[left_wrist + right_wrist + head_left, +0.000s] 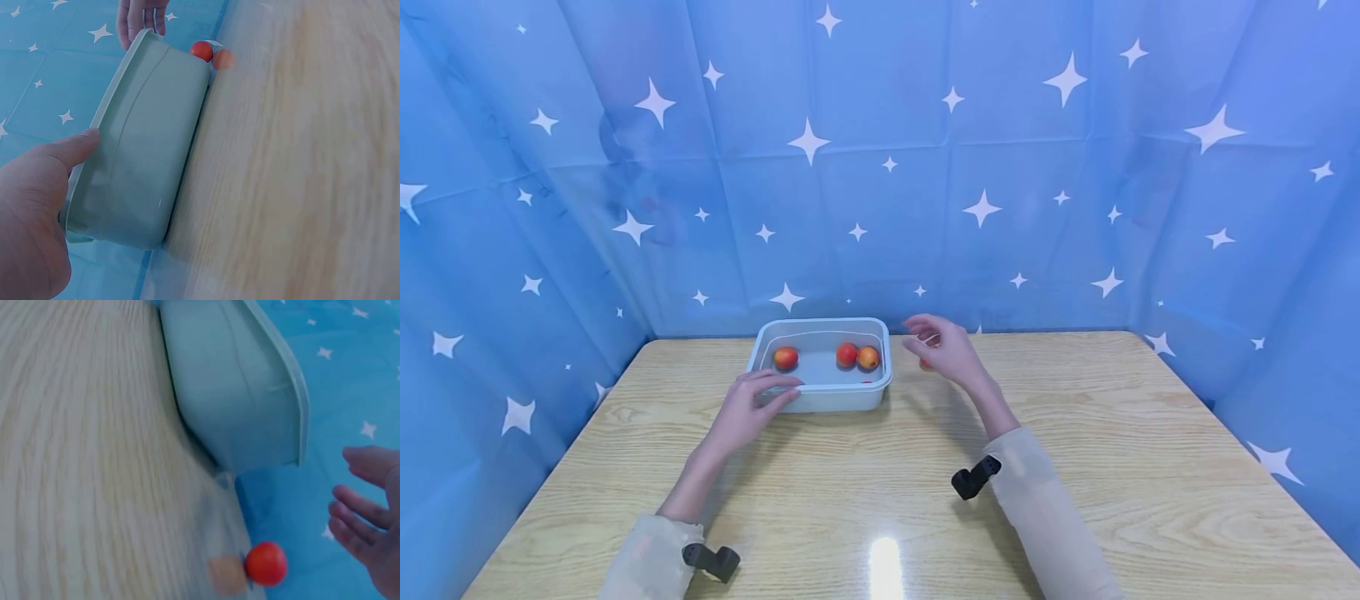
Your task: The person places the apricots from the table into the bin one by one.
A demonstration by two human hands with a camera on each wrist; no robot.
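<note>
A pale blue-grey plastic tub (831,402) stands near the back of the table, with a few round red-orange fruits that look like tomatoes (847,354) inside. My left hand (752,408) holds the tub's near left rim, fingers over the edge and thumb (78,147) along the outer side. To the tub's right, my right hand (946,348) hovers with its fingers loosely bent and spread, nothing between them. Below it a single red tomato (266,563) lies on the table, mostly hidden by the hand in the head view.
The wooden table (880,475) ends just behind the tub, at a blue curtain (880,183) with white stars. A black wrist camera (976,477) sits on the right sleeve and another wrist camera (711,562) on the left. The glossy tabletop reflects the loose tomato.
</note>
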